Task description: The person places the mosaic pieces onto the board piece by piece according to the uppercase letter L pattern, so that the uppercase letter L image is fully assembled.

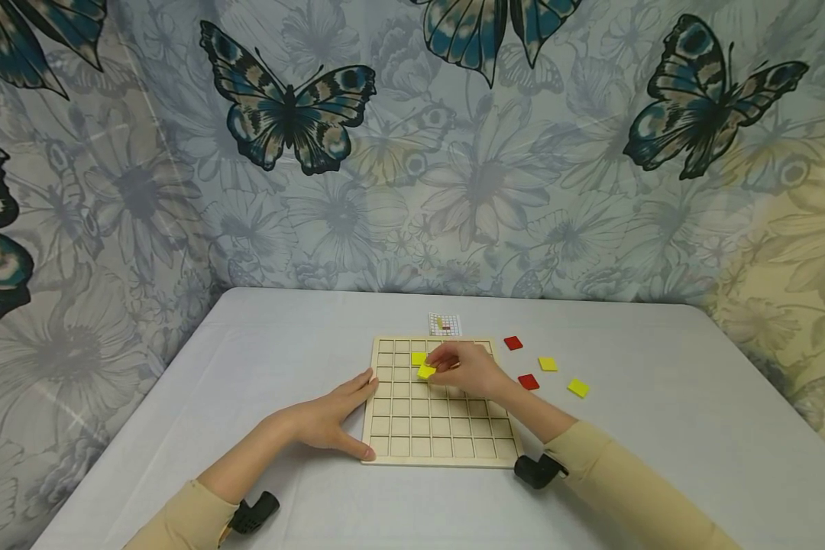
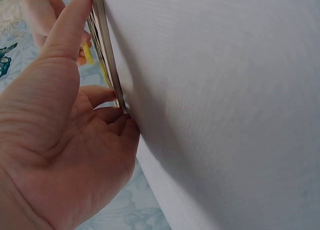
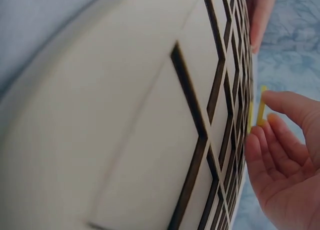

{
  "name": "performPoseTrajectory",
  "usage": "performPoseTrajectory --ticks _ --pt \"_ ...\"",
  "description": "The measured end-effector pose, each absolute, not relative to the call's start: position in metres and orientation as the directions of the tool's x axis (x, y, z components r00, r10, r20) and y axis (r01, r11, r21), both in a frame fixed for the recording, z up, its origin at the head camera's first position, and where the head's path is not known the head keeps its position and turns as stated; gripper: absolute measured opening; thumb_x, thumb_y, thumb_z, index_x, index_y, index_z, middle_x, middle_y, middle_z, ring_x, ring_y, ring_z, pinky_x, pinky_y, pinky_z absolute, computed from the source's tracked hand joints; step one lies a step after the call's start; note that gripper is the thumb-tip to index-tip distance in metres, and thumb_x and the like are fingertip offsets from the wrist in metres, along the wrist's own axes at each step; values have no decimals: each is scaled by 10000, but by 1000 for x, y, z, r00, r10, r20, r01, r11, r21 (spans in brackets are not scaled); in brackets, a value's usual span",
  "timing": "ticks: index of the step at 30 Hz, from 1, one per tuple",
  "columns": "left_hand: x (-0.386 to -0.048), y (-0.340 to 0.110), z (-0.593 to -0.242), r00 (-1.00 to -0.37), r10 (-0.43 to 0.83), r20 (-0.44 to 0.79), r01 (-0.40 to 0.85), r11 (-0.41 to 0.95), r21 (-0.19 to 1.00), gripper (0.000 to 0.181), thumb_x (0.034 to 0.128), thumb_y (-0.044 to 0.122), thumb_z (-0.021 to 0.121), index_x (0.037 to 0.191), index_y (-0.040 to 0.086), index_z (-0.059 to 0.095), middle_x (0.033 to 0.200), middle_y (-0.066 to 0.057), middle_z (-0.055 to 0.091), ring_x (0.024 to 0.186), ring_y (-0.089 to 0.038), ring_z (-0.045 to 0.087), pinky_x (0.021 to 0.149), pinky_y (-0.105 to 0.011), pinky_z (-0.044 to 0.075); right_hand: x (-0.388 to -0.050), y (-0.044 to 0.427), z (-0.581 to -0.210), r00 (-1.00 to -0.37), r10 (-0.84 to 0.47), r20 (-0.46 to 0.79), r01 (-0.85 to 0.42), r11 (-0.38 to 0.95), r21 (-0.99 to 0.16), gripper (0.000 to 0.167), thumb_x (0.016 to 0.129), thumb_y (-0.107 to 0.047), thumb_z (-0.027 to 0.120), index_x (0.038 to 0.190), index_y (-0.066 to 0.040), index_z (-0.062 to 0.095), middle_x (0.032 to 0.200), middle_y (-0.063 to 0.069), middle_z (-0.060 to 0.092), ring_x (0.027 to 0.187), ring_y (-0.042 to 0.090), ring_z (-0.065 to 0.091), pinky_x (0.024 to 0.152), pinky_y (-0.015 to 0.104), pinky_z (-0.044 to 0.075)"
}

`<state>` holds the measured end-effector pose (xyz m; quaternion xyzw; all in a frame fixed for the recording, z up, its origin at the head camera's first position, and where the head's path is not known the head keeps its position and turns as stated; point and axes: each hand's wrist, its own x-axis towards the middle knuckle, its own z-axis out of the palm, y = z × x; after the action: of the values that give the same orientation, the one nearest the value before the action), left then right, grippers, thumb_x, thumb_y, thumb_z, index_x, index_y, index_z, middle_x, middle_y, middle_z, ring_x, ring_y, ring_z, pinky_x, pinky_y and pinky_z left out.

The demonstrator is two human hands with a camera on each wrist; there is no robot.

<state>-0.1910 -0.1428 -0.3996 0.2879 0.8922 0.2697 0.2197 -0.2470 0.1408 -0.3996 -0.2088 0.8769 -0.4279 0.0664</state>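
Note:
A wooden grid board [image 1: 440, 428] lies flat on the white table. My right hand [image 1: 470, 370] is over its upper part and pinches a yellow square tile [image 1: 426, 372] between thumb and fingers. In the right wrist view that yellow tile [image 3: 261, 106] is held just off the board's surface. Another yellow tile [image 1: 418, 358] sits on the grid right behind it. At the board's left edge my left hand [image 1: 326, 418] rests with thumb and fingers spread, touching the edge. The left wrist view shows this hand [image 2: 75, 140] against the board's side [image 2: 107, 45].
A small printed pattern card [image 1: 444, 325] lies behind the board. To the right are red tiles [image 1: 513, 343] and yellow tiles [image 1: 578, 388], loose on the tablecloth [image 1: 626, 466]. A butterfly-print curtain [image 1: 481, 176] hangs behind the table. Each wrist carries a black device [image 1: 538, 471].

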Motion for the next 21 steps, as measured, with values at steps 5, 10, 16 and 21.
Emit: performPoseTrajectory --ticks 5,10,16,21 --pt "-191 -142 -399 -737 633 -237 398 690 605 1121 766 491 802 1559 32 156 1626 -140 -13 1484 -296 18 1160 -480 167 -249 138 -403 -893 -444 74 -344 565 -750 227 784 -98 817 987 -82 716 877 -17 669 794 110 620 763 276 517" --pt "-191 -142 -400 -736 634 -237 400 690 603 1124 766 496 800 1561 36 151 1626 -140 -14 1484 -294 21 1158 -483 171 -249 135 -403 -890 -450 77 -356 578 -734 224 784 -96 818 983 -74 717 877 -5 673 793 109 608 759 272 511" --pt "-192 -142 -400 -737 632 -241 397 693 602 1126 766 500 798 1563 45 146 1627 -134 -17 1484 -291 19 1159 -481 169 -249 133 -402 -883 -463 75 -367 582 -726 198 802 -82 801 980 -72 716 891 1 673 808 118 598 761 282 506" --pt "-192 -142 -399 -738 629 -243 391 693 605 1125 766 498 799 1564 48 145 1627 -131 -19 1484 -289 16 1159 -482 167 -249 132 -402 -876 -476 84 -385 583 -716 184 813 -70 788 986 -71 725 902 2 675 824 127 600 779 286 509"
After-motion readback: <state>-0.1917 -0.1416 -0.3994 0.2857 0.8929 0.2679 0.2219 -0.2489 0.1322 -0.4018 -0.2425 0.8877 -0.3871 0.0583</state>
